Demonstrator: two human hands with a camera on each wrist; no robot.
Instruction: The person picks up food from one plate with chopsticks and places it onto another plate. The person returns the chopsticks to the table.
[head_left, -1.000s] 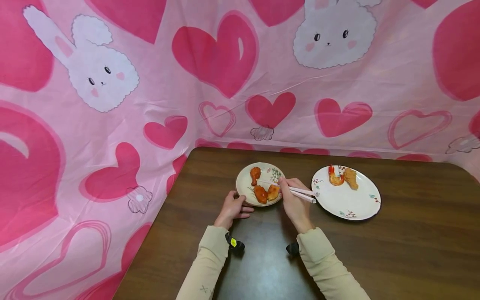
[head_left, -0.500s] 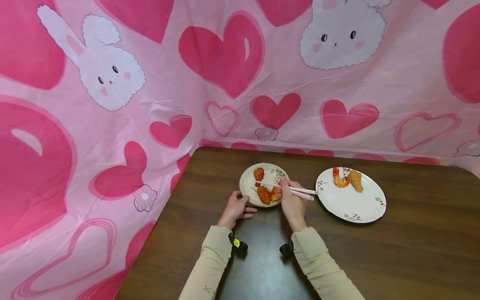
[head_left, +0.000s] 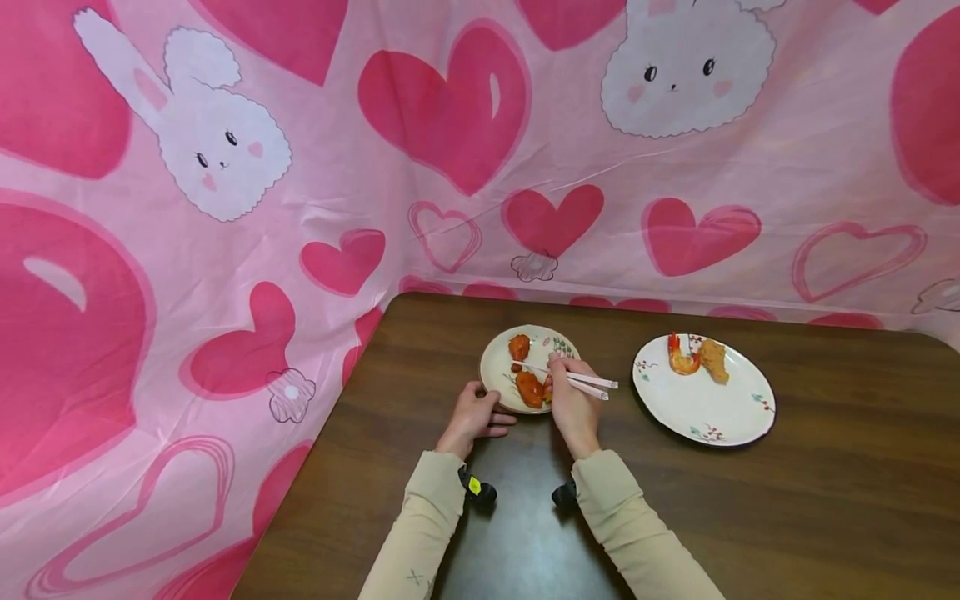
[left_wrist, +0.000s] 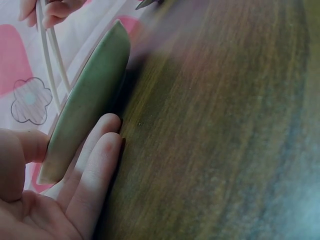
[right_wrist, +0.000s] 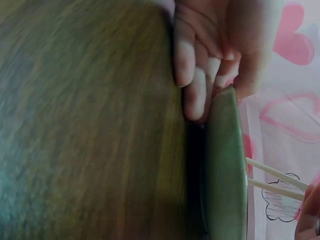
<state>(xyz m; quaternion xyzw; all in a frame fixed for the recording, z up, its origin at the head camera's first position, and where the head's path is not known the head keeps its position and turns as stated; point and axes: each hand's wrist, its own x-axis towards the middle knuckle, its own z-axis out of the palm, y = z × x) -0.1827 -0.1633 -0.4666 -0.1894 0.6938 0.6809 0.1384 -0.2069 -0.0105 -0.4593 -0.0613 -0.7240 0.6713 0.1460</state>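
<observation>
A small round plate [head_left: 497, 367] with a floral pattern holds a small glazed drumstick [head_left: 519, 345], a glazed brown-orange piece of food [head_left: 530, 389] and a third yellowish piece, mostly hidden by the right hand. My left hand [head_left: 474, 415] pinches the near-left rim, thumb on top; in the left wrist view two fingers [left_wrist: 95, 175] extend along the table below the plate. My right hand [head_left: 576, 408] grips light-coloured chopsticks [head_left: 588, 382] over the plate's right side. Their tips lie near the drumstick's lower end; whether they touch it I cannot tell.
A larger white plate [head_left: 705, 417] stands to the right, with a shrimp [head_left: 683, 358] and a breaded fried piece [head_left: 714, 360] near its far edge. Both plates are on a brown wooden table [head_left: 840, 467]. Pink heart-patterned cloth [head_left: 465, 233] hangs behind and to the left.
My right hand has shifted left with the chopsticks, covering more of the yellowish piece. The left hand stays at the plate's rim. The head view has turned slightly left.
</observation>
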